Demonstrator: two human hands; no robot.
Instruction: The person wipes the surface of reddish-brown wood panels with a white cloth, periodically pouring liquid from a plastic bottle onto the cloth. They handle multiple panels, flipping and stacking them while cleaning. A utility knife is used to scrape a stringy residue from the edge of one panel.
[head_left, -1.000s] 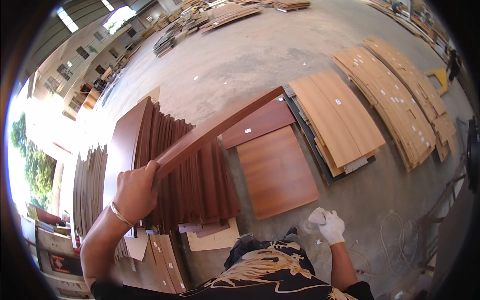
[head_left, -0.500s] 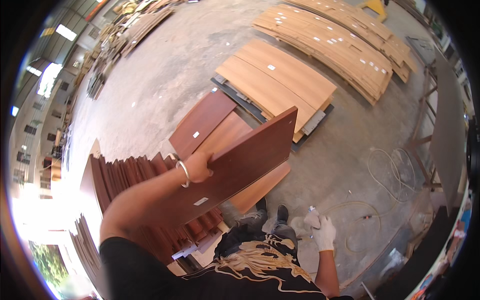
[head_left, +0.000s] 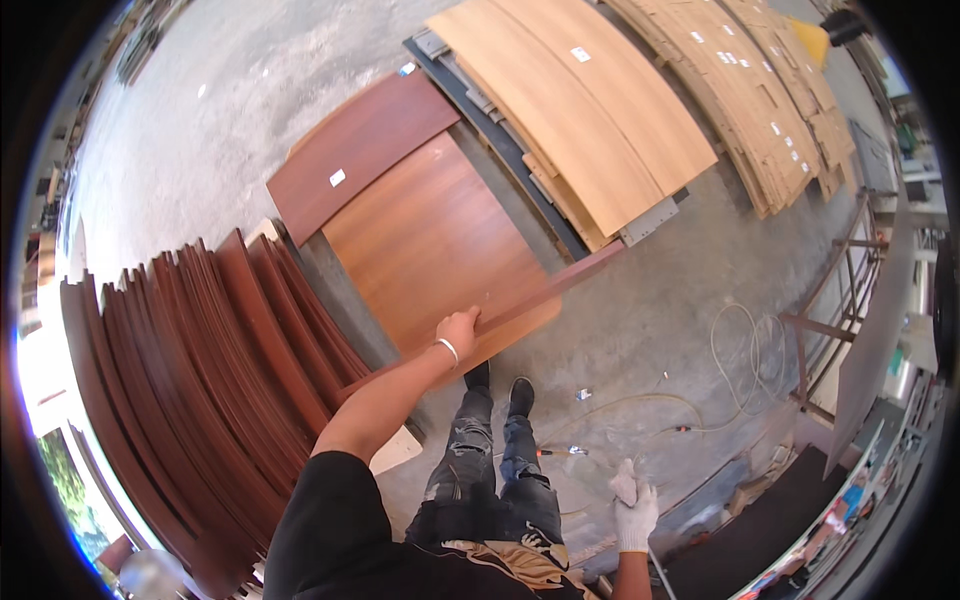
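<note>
My left hand (head_left: 459, 328), bare and with a bangle at the wrist, grips the upper edge of a dark red-brown wooden panel (head_left: 555, 285). That panel stands almost upright, so mainly its narrow edge shows; its lower edge is hidden. Beyond it lies a lighter orange-brown board (head_left: 430, 235), partly covered by a red-brown board (head_left: 365, 150) with a white label. Low on the right, my right hand (head_left: 636, 520) wears a white glove and is closed on a crumpled pale pinkish cloth (head_left: 624, 482), away from the panel.
On my left stands a row of dark red panels (head_left: 200, 390) on edge. Stacked light-wood boards (head_left: 590, 110) lie ahead, with more board stacks (head_left: 740, 100) at far right. A thin hose (head_left: 690, 400) loops over the floor near a metal frame (head_left: 840, 330).
The panel in my left hand has turned from showing its broad face to nearly edge-on. My view has swung, bringing more of the standing panels into sight. My right hand still holds the cloth.
</note>
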